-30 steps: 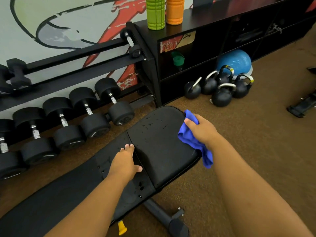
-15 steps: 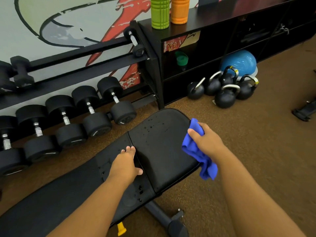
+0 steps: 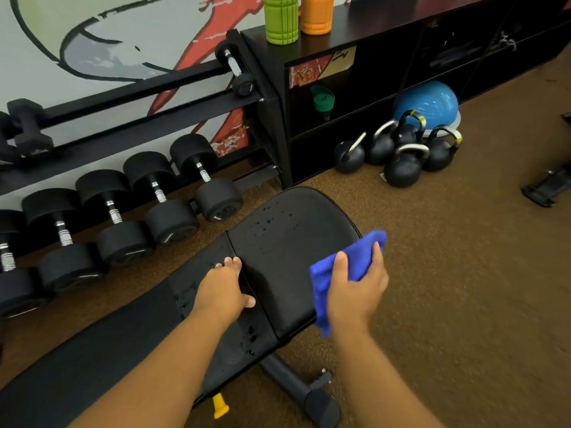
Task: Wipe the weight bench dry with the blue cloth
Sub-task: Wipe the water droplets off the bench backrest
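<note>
The black weight bench runs from lower left to the middle of the head view, with water droplets on the far part of its seat pad and near the gap between the pads. My left hand rests flat on the back pad beside that gap, fingers spread. My right hand presses the blue cloth against the right edge of the seat pad. Part of the cloth hangs down over the pad's side.
A rack of black dumbbells lines the wall just left of the bench. Several kettlebells and a blue dome ball sit by a black shelf unit carrying green and orange rollers. Brown carpet lies to the right.
My right hand has turned palm down and spread over the cloth at the seat pad's right edge, moving slightly toward me. My left hand has stayed in place.
</note>
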### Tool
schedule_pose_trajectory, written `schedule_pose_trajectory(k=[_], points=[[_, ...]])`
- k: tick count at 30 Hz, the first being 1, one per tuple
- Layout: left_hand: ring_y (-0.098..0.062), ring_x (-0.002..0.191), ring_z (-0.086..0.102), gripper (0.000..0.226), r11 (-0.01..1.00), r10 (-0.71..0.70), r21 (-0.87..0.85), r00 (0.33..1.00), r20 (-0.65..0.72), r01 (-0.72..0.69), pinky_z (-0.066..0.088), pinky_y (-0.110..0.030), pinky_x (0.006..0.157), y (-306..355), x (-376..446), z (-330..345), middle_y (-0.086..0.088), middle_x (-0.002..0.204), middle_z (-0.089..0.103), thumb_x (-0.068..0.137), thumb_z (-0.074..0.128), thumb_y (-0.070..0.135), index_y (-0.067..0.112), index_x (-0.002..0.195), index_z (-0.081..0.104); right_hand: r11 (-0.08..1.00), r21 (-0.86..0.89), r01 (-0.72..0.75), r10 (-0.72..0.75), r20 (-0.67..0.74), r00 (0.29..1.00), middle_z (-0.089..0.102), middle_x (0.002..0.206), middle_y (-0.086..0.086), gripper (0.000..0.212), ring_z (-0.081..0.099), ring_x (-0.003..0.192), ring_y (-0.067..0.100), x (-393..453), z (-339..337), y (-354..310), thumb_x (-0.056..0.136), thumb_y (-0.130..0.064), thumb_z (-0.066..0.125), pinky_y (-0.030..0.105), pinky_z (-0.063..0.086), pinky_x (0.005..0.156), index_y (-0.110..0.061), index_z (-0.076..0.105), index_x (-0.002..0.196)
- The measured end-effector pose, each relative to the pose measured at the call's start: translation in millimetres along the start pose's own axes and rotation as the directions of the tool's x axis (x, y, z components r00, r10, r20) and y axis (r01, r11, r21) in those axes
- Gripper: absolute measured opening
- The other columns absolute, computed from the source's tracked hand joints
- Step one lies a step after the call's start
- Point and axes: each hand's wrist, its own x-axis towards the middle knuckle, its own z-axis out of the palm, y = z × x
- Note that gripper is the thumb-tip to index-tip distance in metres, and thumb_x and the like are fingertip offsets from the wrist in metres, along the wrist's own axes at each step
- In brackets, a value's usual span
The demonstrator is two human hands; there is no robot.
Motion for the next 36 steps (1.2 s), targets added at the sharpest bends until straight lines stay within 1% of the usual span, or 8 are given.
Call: schedule_pose_trajectory(k=[3,7,11,14,17,23,30,36], points=[[-0.026,0.147,0.012,0.097,1.000,-0.001,0.001,1.000,0.008,0.001,0.029,-0.037,0.114,0,2,0,-0.005,0.161,0.009,0.082,0.074,0.025,0.016,0.154,0.009,0.983,0.155,-0.098,0.116,-0.115,0.987,0.022,0.152,0.015,0.087,0.028,0.139,0.033,-58,29,21,0.082,-0.034,0.071,0.043,0.027,0.114,-0.025,0.020,0.151],[-0.026,0.147,0.016,0.097,0.999,-0.008,0.038,1.000,0.006,0.008,0.030,-0.038,0.114,1,3,-1,-0.005,0.161,0.010,0.081,0.074,0.029,0.016,0.154,0.011,0.964,0.198,-0.175,0.183,-0.019,0.983,0.022,0.152,0.016,0.097,0.028,0.138,0.035,-114,54,42,0.072,-0.064,0.055,0.055,0.032,0.110,-0.028,0.010,0.151],[-0.028,0.146,0.018,0.095,0.999,0.006,0.046,1.000,-0.011,-0.006,0.030,-0.036,0.113,0,2,1,-0.005,0.160,0.013,0.081,0.074,0.029,0.015,0.153,0.014,0.961,0.259,-0.095,0.106,-0.029,0.994,0.018,0.153,0.013,0.098,0.025,0.139,0.030,-102,46,37,0.073,-0.063,0.052,0.043,0.027,0.115,-0.026,0.008,0.152],[-0.029,0.146,0.016,0.095,0.999,0.019,0.043,1.000,-0.005,-0.019,0.031,-0.036,0.111,-1,2,1,-0.006,0.161,0.011,0.083,0.073,0.030,0.014,0.153,0.011,0.989,0.144,0.042,-0.027,-0.106,0.994,0.020,0.153,0.016,0.086,0.026,0.140,0.032,-46,28,21,0.082,-0.052,0.055,0.042,0.025,0.115,-0.023,0.016,0.152],[-0.029,0.146,0.014,0.094,0.998,0.027,0.052,1.000,0.005,-0.027,0.032,-0.037,0.110,-2,1,0,-0.006,0.161,0.009,0.084,0.071,0.030,0.014,0.153,0.009,0.996,-0.025,0.081,-0.081,0.009,0.997,0.023,0.153,0.007,0.069,0.034,0.136,0.028,2,8,8,0.091,-0.037,0.058,0.042,0.031,0.111,-0.033,0.022,0.150],[-0.027,0.148,0.008,0.095,0.999,0.034,0.021,0.999,0.011,-0.034,0.027,-0.036,0.113,-2,-1,0,-0.005,0.161,0.006,0.085,0.071,0.027,0.013,0.154,0.007,0.996,-0.029,0.089,-0.091,-0.107,0.990,0.014,0.155,0.016,0.088,0.021,0.141,0.035,-54,31,22,0.080,-0.039,0.071,0.052,0.028,0.113,-0.033,0.017,0.149],[-0.025,0.148,0.002,0.095,0.999,0.034,-0.039,0.998,0.055,-0.032,0.025,-0.035,0.115,-2,0,-3,-0.004,0.161,0.002,0.086,0.069,0.022,0.013,0.154,0.003,0.982,-0.149,0.120,-0.118,0.020,0.993,0.016,0.156,0.011,0.083,0.026,0.138,0.035,-25,9,4,0.085,-0.040,0.067,0.044,0.028,0.111,-0.029,0.019,0.151],[-0.026,0.148,0.005,0.094,0.999,0.049,-0.025,0.998,0.039,-0.048,0.028,-0.034,0.112,-2,-2,-4,-0.007,0.161,0.004,0.086,0.069,0.025,0.012,0.154,0.005,0.894,-0.362,0.263,-0.031,0.537,0.843,0.059,0.123,-0.008,0.041,0.054,0.117,0.019,82,-11,-51,0.092,-0.047,0.053,0.034,0.040,0.102,-0.036,0.050,0.131]])
